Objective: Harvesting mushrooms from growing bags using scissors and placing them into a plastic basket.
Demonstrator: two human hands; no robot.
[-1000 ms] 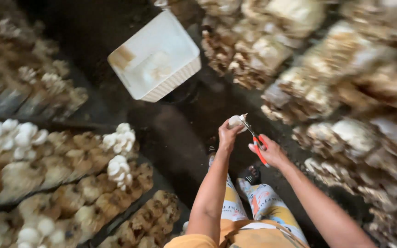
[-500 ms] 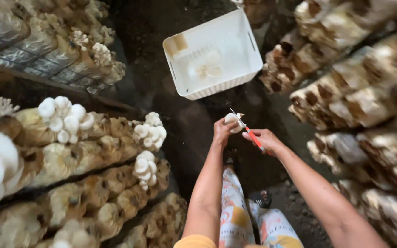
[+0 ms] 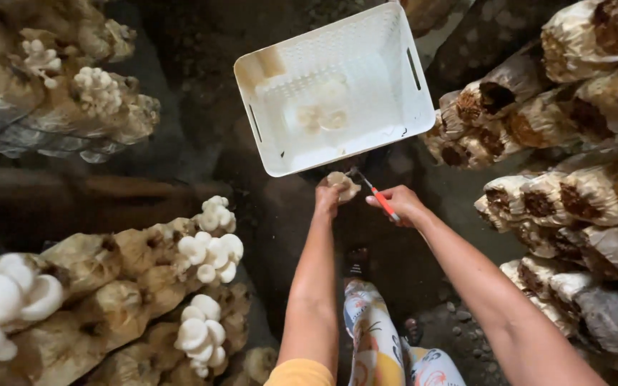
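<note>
My left hand is closed around a pale mushroom clump, holding it up just at the near edge of the white plastic crate that sits on the dark floor ahead of me. My right hand grips a small red-handled cutter, its metal tip angled toward the base of the clump, touching or nearly touching it; I cannot tell which. By my reckoning I am in the middle of trimming this one piece: it is off its bag and in my hand, but not yet in the crate. The crate holds only a few pale mushroom pieces on its bottom, so it looks mostly unfilled. Much seems left to gather: white clusters sprout from the stacked grow bags on my left, and more show on the upper left stack. The bags on my right show brown ends with no white clusters I can make out.
</note>
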